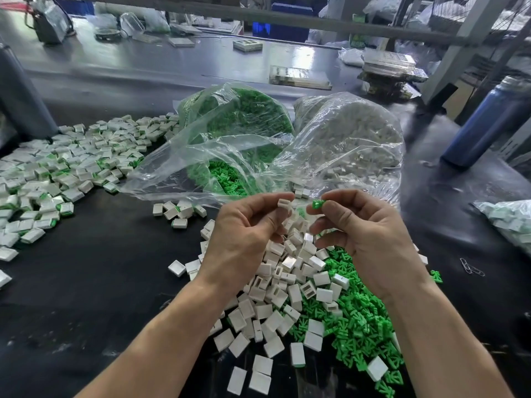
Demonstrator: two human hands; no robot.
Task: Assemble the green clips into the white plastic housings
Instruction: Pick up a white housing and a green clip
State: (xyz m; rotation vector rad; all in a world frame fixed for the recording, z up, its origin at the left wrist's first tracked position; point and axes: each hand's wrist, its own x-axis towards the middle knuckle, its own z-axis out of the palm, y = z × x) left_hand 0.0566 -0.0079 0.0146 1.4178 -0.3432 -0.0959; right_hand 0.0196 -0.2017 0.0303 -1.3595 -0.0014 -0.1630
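Green clip pinched in right hand; no legible writing.

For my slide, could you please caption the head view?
Left hand holds a white housing, right hand a green clip, not yet joined, above loose parts.

Two hands: the left grip pinches one white housing, the right grip one green clip. Two clear bags, one of green clips, one of white housings. One blue bottle. Loose housings, loose clips and assembled pieces are too many to count.
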